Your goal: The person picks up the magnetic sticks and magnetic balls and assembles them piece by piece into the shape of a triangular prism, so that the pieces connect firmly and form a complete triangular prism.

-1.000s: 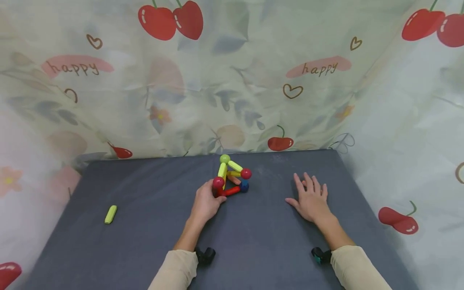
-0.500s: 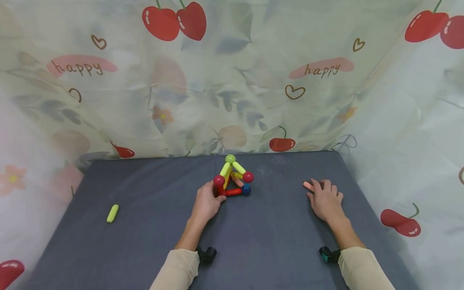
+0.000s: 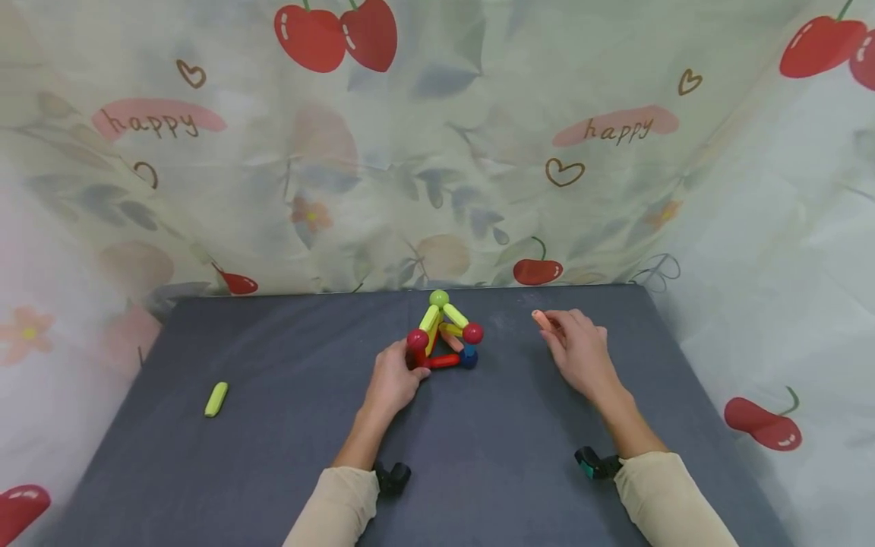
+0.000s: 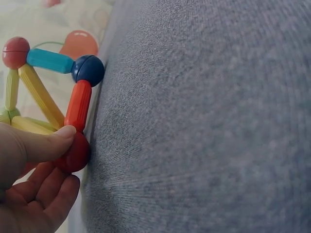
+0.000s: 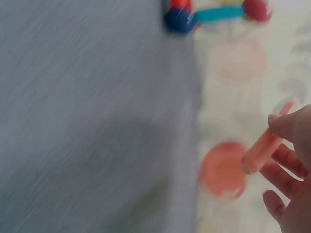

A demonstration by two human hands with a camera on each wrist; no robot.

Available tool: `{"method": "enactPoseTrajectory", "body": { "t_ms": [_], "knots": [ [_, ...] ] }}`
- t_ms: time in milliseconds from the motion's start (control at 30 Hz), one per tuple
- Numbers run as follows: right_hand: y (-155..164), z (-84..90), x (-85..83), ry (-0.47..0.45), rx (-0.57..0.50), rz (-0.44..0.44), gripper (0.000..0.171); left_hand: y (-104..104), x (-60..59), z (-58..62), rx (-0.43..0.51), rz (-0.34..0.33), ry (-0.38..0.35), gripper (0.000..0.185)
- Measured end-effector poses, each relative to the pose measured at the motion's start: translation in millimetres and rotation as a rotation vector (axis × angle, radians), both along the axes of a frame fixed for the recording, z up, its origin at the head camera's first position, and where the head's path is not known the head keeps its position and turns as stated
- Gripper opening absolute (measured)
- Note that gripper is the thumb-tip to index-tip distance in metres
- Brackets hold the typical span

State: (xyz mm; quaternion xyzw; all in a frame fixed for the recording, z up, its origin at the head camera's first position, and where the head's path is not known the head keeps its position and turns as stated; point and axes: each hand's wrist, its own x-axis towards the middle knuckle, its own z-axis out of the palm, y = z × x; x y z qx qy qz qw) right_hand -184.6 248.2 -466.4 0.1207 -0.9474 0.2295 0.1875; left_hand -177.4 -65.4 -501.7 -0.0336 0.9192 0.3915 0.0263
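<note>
A frame of toy building sticks and balls stands at the table's back middle, with a lime ball (image 3: 439,298) on top. My left hand (image 3: 394,380) grips its near left corner; in the left wrist view, thumb and fingers hold a red ball (image 4: 76,153). From there a red stick (image 4: 77,105) runs to a dark blue ball (image 4: 88,69), and a light blue stick (image 4: 50,60) links that to another red ball (image 4: 15,52). Right of the frame and apart from it, my right hand (image 3: 582,353) pinches an orange stick (image 5: 265,149) between thumb and fingers.
A loose yellow-green stick (image 3: 216,399) lies on the left part of the dark grey table (image 3: 301,441). Behind and at both sides hangs a printed curtain (image 3: 383,152), meeting the table's back edge. Each wrist wears a small black camera.
My right hand reached right to the orange stick on the table, took it, and brought it back leftward, raised. My left hand keeps its grip; the frame has turned slightly.
</note>
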Motion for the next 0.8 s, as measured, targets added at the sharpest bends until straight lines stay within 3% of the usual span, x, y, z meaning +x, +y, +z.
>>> {"method": "enactPoseTrajectory", "body": {
  "t_ms": [167, 433, 567, 800],
  "knots": [
    [-37.0, 31.0, -5.2, 0.054, -0.131, 0.176, 0.036, -0.4, 0.7, 1.4, 0.002, 0.000, -0.005, 0.041],
    [-89.6, 62.5, -8.3, 0.061, -0.345, 0.295, 0.038, 0.8, 0.5, 1.2, 0.005, -0.023, 0.023, 0.042],
    [-112.7, 61.6, -13.4, 0.029, -0.404, 0.364, 0.038, -0.4, 0.3, 1.6, 0.019, -0.010, 0.030, 0.043],
    [-129.3, 35.7, -20.5, -0.065, -0.394, 0.404, 0.034, -1.4, -0.7, 0.5, 0.011, -0.019, 0.036, 0.041]
  ]
}}
